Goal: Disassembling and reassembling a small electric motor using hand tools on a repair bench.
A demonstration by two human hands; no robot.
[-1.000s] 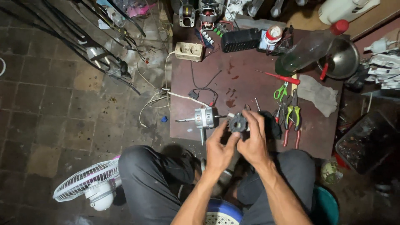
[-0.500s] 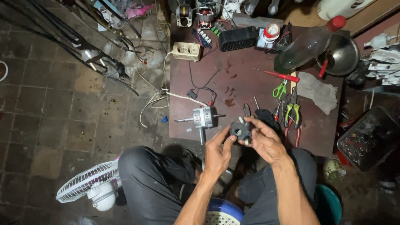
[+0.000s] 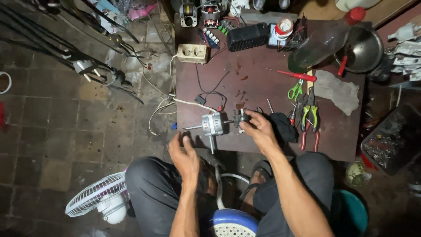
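The right hand (image 3: pixel 259 131) pinches a small dark part (image 3: pixel 241 118) just beside the silver motor (image 3: pixel 213 124) on the brown board (image 3: pixel 263 87). The left hand (image 3: pixel 184 156) is open, holding nothing, near the motor.

Fingers (image 3: pixel 251 119) hide small part (image 3: pixel 240 118) (mostly).

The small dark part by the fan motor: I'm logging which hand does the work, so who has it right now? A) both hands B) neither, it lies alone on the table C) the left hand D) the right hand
D: the right hand grips the small dark part beside the fan motor, while the left hand hangs open and empty off the table's edge.
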